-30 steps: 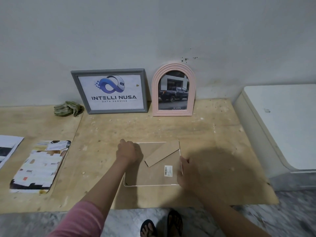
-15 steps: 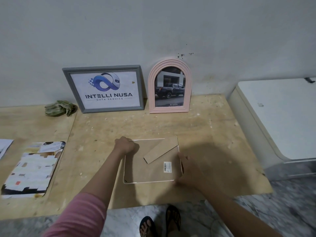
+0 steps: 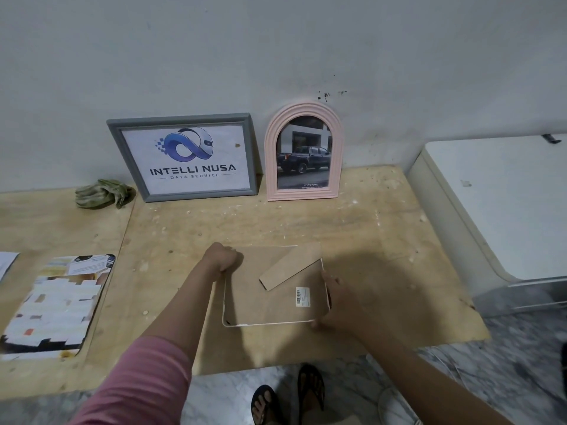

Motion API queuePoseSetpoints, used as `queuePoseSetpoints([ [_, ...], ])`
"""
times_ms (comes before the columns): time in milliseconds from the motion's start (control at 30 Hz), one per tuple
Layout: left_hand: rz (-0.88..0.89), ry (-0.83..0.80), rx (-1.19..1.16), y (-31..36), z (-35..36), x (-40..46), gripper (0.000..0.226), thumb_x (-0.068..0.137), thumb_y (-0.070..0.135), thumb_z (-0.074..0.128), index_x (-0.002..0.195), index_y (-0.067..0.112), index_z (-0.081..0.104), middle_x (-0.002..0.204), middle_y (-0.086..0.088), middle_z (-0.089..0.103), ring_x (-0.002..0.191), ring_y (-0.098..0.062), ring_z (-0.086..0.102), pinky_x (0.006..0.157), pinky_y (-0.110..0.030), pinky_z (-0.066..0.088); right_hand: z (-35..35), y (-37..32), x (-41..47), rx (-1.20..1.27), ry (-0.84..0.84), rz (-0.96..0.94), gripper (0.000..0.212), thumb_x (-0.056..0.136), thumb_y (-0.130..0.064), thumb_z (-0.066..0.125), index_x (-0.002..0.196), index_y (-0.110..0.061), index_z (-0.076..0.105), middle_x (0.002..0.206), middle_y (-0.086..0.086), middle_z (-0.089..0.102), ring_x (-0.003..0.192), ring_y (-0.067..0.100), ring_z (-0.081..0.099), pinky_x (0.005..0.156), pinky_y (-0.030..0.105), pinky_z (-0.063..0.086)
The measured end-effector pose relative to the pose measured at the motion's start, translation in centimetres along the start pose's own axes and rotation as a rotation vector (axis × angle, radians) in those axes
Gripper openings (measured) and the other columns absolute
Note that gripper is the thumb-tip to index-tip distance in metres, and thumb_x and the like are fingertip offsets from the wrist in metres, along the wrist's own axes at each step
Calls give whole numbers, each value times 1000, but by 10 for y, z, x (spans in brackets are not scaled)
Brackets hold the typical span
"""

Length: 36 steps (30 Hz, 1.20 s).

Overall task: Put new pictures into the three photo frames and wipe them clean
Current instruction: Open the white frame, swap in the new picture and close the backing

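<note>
Frames: grey frame (image 3: 184, 157) and pink arched frame (image 3: 303, 151) filled, propped at wall; white frame (image 3: 273, 302) face-down mid-table, gripped by left hand (image 3: 222, 259) and right hand (image 3: 337, 305). Wiping probably still left.

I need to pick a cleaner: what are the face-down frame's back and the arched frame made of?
The face-down frame's back looks like matte brown fibreboard or cardboard: flat, unpainted, with a barcode sticker. The arched frame looks like pink moulded plastic or painted wood, smooth with ridges; I cannot tell which.
</note>
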<state>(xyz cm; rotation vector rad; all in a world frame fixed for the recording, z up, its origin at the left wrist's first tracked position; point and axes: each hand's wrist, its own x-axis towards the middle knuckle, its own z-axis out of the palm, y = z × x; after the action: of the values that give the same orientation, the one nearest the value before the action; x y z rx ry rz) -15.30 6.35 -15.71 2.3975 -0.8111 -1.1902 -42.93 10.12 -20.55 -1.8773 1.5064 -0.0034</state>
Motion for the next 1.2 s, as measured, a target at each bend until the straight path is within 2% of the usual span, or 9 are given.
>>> queuePoseSetpoints([
  [167,-42,-87,-105,3,-6,1,17,96,11,45,85,-2,49,98,-17,51,88,-28,54,55,-24,39,-2,-4,-2,-23,-16,12,125,52,-42,86,150,-17,13,135,7,39,125,26,40,102,37,38],
  [267,-34,-128,-209,5,-8,9,9,87,4,47,80,5,52,90,-16,50,53,-22,53,43,-22,33,1,-5,-4,-8,27,16,121,53,-41,83,150,-20,13,131,6,42,122,28,44,99,38,41],
  [367,-64,-48,-291,1,-4,14,12,88,8,53,78,0,51,76,-14,47,58,-23,47,53,-29,31,2,-8,-6,-6,36,20,114,58,-37,82,149,-17,16,136,6,39,125,27,42,101,36,38],
  [467,-18,32,-304,0,2,6,22,90,18,59,97,-4,57,97,-18,58,89,-33,58,69,-35,43,0,-13,-9,13,12,54,118,50,-44,74,149,-17,15,140,6,37,127,28,41,102,37,37],
  [600,47,66,-232,-9,4,-4,18,88,14,60,104,7,62,108,-15,60,101,-32,57,85,-34,47,7,-7,-7,51,12,107,118,48,-45,72,148,-32,9,122,6,47,115,29,49,95,41,44],
  [700,76,42,-204,-21,5,-11,2,85,8,61,85,8,59,85,-11,55,78,-25,54,69,-32,44,8,-6,-7,50,0,125,113,52,-37,72,146,-38,9,115,1,45,111,27,50,93,39,46],
  [800,30,67,-111,-33,6,-13,12,80,8,59,72,1,54,70,-15,52,60,-25,50,50,-27,35,1,-17,-14,60,23,113,93,62,-23,68,142,-36,21,105,-4,35,108,26,50,91,36,44],
  [1067,84,207,59,-56,18,-25,19,87,16,55,92,0,63,99,-20,66,93,-35,60,67,-29,39,10,-20,-16,-115,179,65,45,60,-20,65,102,-12,51,97,5,37,91,30,52,73,29,45],
  [1200,120,253,99,-60,25,-34,19,88,18,52,86,2,62,98,-20,66,93,-37,62,66,-30,41,10,-33,-15,-132,193,87,53,55,-35,55,98,-4,54,102,14,47,89,31,53,75,28,42],
])
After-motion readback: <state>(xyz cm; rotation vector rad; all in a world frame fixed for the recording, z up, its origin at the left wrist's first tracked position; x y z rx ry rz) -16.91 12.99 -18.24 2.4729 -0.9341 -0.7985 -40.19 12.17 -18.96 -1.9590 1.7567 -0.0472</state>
